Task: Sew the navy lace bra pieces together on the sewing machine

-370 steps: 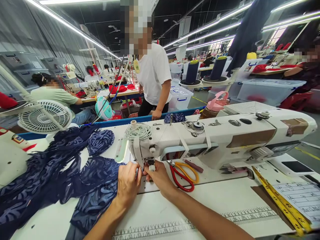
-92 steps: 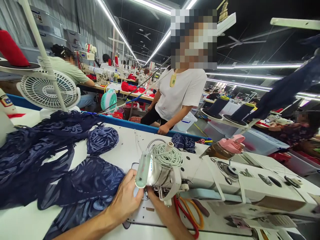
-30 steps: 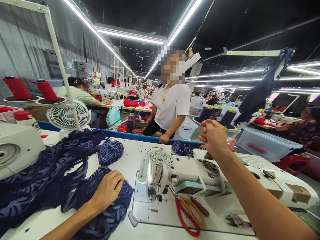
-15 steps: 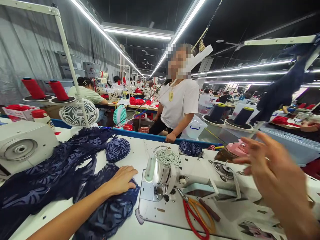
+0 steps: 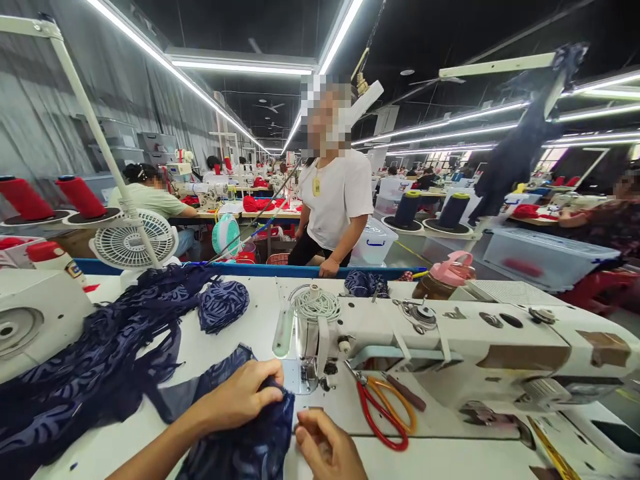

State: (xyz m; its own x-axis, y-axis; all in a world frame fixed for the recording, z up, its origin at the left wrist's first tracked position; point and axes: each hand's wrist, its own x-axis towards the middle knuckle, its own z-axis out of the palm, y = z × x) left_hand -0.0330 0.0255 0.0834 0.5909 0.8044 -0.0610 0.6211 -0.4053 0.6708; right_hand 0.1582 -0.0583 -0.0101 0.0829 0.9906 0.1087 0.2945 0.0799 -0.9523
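Note:
My left hand [image 5: 245,397] pinches the top edge of a navy patterned fabric piece [image 5: 250,443] between thumb and fingers, just left of the sewing machine's needle area. The cloth lies on the white table and hangs toward me. At the cloth's right edge is my right hand [image 5: 330,447], fingers loosely curled, a gap between thumb and forefinger, nothing visible in it. The white sewing machine [image 5: 370,327] spans the right side. Red-and-orange-handled scissors [image 5: 383,417] lie on its bed, beside a dark slim tool [image 5: 406,392].
A long heap of navy fabric [image 5: 120,333] and a rolled navy bundle [image 5: 223,305] lie at left. Coiled pale cord [image 5: 320,303] sits on the machine head. Behind the table edge stands a co-worker in a white shirt [image 5: 335,200]. A white fan [image 5: 135,239] stands back left.
My right hand has come down from the raised position at right to the fabric's edge. My left hand has gone from lying flat on the cloth to pinching its edge. The view has shifted right.

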